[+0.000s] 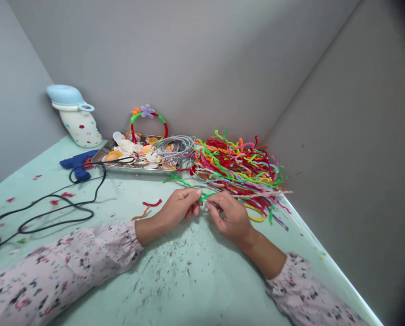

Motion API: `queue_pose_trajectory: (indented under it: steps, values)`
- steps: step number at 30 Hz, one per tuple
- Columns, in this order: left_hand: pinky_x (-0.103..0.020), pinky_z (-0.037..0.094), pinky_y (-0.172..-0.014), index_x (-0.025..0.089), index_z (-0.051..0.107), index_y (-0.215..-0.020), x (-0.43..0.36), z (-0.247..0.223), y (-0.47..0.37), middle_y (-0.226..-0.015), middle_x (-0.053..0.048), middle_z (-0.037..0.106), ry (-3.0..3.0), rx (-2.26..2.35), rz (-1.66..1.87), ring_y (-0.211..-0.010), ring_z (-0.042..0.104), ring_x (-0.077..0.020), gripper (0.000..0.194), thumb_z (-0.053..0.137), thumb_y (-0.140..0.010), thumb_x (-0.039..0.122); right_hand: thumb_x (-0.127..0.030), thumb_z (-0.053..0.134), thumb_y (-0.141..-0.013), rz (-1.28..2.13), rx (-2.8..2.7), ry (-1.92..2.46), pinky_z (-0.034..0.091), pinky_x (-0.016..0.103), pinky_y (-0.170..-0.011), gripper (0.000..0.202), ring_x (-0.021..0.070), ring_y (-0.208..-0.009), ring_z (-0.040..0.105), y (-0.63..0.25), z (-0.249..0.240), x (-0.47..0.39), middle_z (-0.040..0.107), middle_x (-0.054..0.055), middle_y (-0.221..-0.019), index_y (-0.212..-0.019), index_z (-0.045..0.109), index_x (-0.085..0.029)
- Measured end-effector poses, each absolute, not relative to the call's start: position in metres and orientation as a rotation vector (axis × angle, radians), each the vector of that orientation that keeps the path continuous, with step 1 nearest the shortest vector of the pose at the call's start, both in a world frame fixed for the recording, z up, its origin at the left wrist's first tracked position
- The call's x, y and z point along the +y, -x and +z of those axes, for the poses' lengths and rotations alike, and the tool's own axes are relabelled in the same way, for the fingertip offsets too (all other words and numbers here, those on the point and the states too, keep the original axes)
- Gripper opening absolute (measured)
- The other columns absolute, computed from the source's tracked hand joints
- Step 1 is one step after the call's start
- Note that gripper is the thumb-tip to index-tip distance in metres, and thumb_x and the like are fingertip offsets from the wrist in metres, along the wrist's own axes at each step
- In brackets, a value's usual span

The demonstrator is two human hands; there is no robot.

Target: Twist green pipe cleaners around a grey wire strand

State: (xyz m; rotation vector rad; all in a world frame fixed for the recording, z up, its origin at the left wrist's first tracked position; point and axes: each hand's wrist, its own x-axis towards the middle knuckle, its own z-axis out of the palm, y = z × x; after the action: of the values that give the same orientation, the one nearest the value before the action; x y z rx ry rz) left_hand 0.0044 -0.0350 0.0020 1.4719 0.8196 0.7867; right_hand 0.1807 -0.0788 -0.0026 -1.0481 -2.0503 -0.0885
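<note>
Near the middle of the table, my left hand (182, 204) pinches a green pipe cleaner (205, 196) between thumb and fingers. My right hand (230, 217) is close beside it on the right, its thumb and fingertips closed at the same green piece. A thin grey wire (205, 187) curves just behind both hands; whether it is joined to the green piece cannot be made out. Behind and to the right lies a large pile of colourful pipe cleaners (236, 165). A red and orange twisted piece (147, 208) rests left of my left hand.
At the back, a metal tray (137, 170) holds shells, a coil of grey wire (177, 147) and a flowered pipe-cleaner hoop (166, 128). Left of it are a blue glue gun (78, 162) with a looping black cable (58, 197) and a white bottle (82, 129) against the wall.
</note>
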Motion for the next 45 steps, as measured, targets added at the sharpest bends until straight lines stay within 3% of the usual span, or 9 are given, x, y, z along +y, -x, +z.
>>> queue_pose_trajectory:
  steps: [34,45]
  values:
    - [-0.021,0.03,-0.04,0.013,0.06,-0.065,-0.031,-0.007,-0.004,-0.049,0.001,0.055,-1.516,0.883,0.751,-0.037,0.041,-0.0068,0.046,0.046,-0.085,0.053,-0.018,0.052,-0.087,-0.026,-2.064,1.062,0.048,0.025,-0.062,0.008,0.0143,-0.07,0.058,-0.181,-0.005,-0.078,0.061,0.004,-0.079,-0.092,0.058,-0.019]
    - [-0.021,0.029,-0.039,0.015,0.054,-0.057,-0.039,0.01,-0.005,-0.047,0.002,0.052,-1.523,0.866,0.741,-0.037,0.039,-0.0061,0.044,0.05,-0.084,0.049,-0.031,0.052,-0.089,0.082,-2.144,1.107,0.05,0.027,-0.069,0.017,0.016,-0.074,0.063,-0.18,0.001,-0.078,0.067,0.005,-0.079,-0.091,0.064,-0.019]
